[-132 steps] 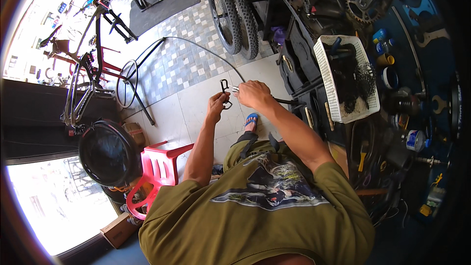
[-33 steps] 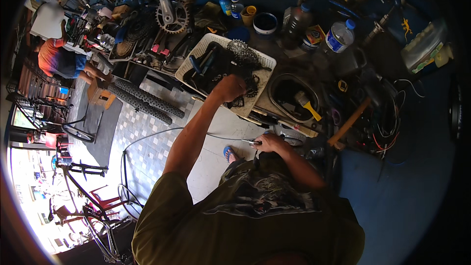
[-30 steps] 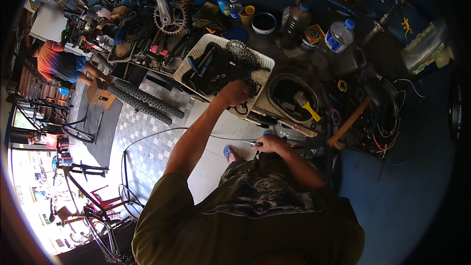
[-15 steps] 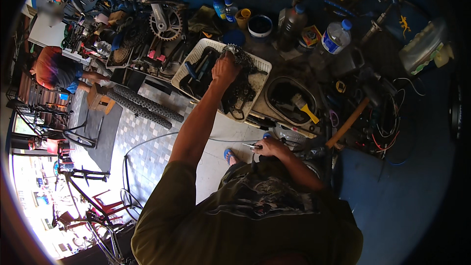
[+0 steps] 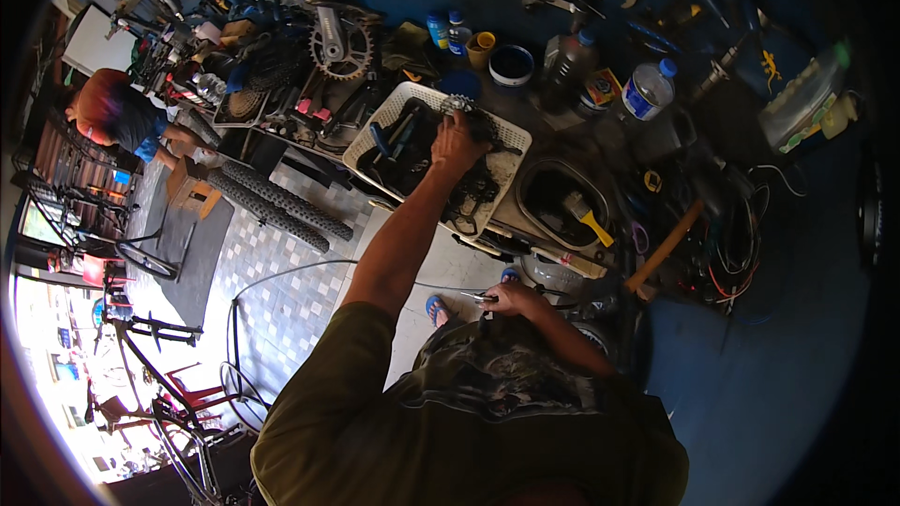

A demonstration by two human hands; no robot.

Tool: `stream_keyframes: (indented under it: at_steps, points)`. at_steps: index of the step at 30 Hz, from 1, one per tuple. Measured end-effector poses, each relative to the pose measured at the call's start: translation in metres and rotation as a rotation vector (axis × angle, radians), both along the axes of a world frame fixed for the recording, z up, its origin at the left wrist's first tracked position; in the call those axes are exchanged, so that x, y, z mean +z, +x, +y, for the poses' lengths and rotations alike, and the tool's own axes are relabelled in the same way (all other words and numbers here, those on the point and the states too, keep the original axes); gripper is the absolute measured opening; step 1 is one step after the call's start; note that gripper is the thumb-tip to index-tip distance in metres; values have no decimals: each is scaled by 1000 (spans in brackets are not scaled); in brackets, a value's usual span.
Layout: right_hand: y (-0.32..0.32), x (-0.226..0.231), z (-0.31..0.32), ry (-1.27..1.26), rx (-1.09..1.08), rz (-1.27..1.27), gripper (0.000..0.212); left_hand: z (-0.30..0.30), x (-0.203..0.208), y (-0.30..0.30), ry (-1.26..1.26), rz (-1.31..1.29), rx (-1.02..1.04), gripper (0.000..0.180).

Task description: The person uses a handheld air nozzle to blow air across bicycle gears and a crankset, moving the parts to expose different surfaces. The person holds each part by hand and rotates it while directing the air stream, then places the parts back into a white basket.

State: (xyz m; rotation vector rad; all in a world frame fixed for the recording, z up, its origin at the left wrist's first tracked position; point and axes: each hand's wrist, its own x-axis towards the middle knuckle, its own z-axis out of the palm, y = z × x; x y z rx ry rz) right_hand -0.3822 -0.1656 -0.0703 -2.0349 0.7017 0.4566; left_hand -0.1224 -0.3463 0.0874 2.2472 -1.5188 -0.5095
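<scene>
My left hand point(image 5: 457, 144) reaches into a cream plastic basket point(image 5: 379, 118) on the bench. Its thumb stands apart from its fingers, which rest on dark bike chains point(image 5: 476, 189) heaped inside; the fingertips are partly lost against the links. Blue-handled tools point(image 5: 381, 139) lie at the basket's left side. Low in front of my body, my right hand point(image 5: 513, 299) is closed round a small hand tool with a slim silver tip point(image 5: 485, 298); most of it is hidden in the fist, so its kind does not show.
Right of the basket is a dark basin point(image 5: 525, 189) with a yellow-handled brush point(image 5: 589, 219). Bottles point(image 5: 647, 92) and tubs point(image 5: 511, 66) line the back. A chainring crank point(image 5: 339, 42) stands left. Bike tyres point(image 5: 281, 206) and a hose point(image 5: 291, 272) are below; another person point(image 5: 117, 112) bends far left.
My left hand has shifted slightly right and down over the chains, and its fingers have spread. My right hand stays low with its tool. The whole view has shifted a little.
</scene>
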Motion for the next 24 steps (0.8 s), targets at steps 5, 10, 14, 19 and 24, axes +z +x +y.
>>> stream_keyframes:
  at_steps: [5, 10, 14, 19, 24]
  points:
    - [27, 15, 5, -21, -8, -39, 55, 1, 18, -19, 81, -28, 22, 112]
    - [35, 33, 9, -4, -2, -80, 58, -2, 5, -14, -1, -88, 29, 107]
    - [26, 30, 10, 34, -29, -3, 56, -3, 0, -2, -52, -69, -12, 99]
    - [20, 18, 4, 69, 15, -32, 55, 0, 7, -2, -24, -144, -102, 94]
    - [25, 17, 3, 52, 12, -70, 55, 3, 18, -14, -86, -182, -132, 84]
